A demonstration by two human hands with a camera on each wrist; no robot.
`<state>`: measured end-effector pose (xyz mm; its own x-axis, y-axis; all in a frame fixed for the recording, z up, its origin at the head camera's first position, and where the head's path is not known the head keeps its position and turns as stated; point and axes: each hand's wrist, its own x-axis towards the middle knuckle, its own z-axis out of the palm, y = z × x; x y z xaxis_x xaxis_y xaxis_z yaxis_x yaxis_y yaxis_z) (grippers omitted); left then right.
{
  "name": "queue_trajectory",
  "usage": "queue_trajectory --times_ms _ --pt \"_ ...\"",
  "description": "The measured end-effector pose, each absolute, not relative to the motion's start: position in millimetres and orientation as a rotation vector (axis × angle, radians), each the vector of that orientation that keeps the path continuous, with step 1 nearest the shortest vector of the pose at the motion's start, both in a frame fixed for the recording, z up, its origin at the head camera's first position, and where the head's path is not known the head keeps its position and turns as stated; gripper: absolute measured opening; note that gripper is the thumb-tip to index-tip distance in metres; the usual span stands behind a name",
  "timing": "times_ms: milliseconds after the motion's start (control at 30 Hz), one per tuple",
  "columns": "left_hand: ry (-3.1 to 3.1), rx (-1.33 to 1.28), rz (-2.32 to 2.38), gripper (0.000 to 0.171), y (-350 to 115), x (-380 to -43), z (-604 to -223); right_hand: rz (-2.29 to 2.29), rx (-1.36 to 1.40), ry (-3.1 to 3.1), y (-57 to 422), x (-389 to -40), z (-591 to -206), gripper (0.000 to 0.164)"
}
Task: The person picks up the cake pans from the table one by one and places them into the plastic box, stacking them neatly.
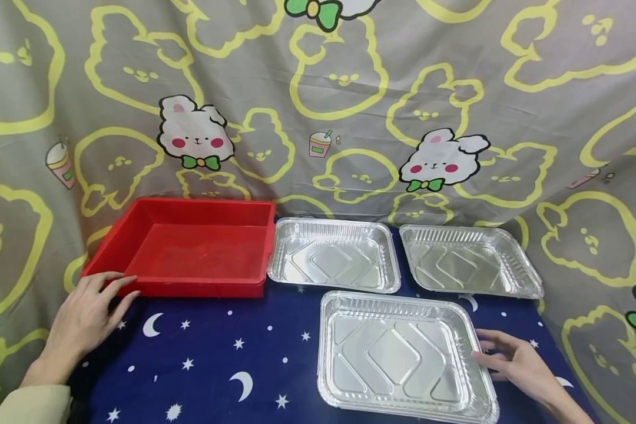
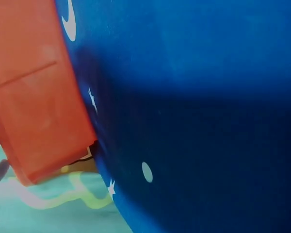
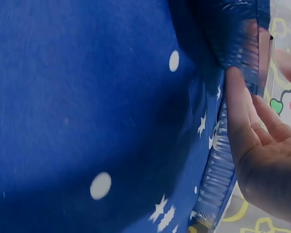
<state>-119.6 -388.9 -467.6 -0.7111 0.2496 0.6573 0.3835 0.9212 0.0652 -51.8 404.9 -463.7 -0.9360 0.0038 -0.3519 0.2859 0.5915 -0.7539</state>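
A red plastic tray [image 1: 201,250] stands at the back left. My left hand [image 1: 87,312] is at its front left corner, fingers extended and fingertips on the rim. In the left wrist view, the tray's red outer wall [image 2: 41,97] fills the left side, with a few fingertips at the edge. A rectangular foil pan [image 1: 397,353] lies at the front right. Beside its right rim is my right hand [image 1: 519,362], with loosely extended fingers and the thumb tip at the edge. In the right wrist view, that hand [image 3: 266,145] overlaps the pan's ribbed side wall [image 3: 218,170].
Two more foil pans stand in the back row, a middle one [image 1: 334,256] next to the red tray and a right one [image 1: 466,262]. A dark blue cloth [image 1: 206,353] with moons and stars covers the table. A patterned curtain [image 1: 275,88] hangs behind and at both sides.
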Motion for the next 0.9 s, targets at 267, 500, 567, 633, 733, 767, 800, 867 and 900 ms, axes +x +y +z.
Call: queue_trajectory --times_ms 267,500,567,633,733,767,800,867,900 --pt "-2.365 -0.398 -0.212 0.084 -386 -125 -468 -1.351 0.247 2.433 403 -49 -471 0.068" --pt "-2.355 -0.350 -0.189 0.085 -382 -127 -468 -1.459 0.242 2.331 405 -51 -475 0.065" --pt "-2.353 -0.339 -0.188 0.085 -382 -127 -468 -1.483 0.235 2.307 406 -51 -476 0.063" --pt "-2.352 -0.331 -0.188 0.084 -382 -127 -468 -1.498 0.230 2.285 407 -51 -477 0.062" --pt "-2.353 -0.330 -0.182 0.084 -382 -127 -468 -1.513 0.228 2.257 410 -51 -478 0.060" --pt "-2.353 -0.329 -0.181 0.084 -382 -127 -468 -1.520 0.228 2.247 410 -51 -478 0.060" --pt "-2.354 -0.329 -0.180 0.084 -381 -127 -468 -1.525 0.228 2.238 411 -50 -478 0.058" --pt "-2.357 -0.326 -0.177 0.085 -381 -127 -468 -1.543 0.223 2.221 412 -50 -479 0.055" --pt "-2.359 -0.324 -0.179 0.085 -381 -127 -468 -1.554 0.220 2.213 412 -49 -479 0.052"
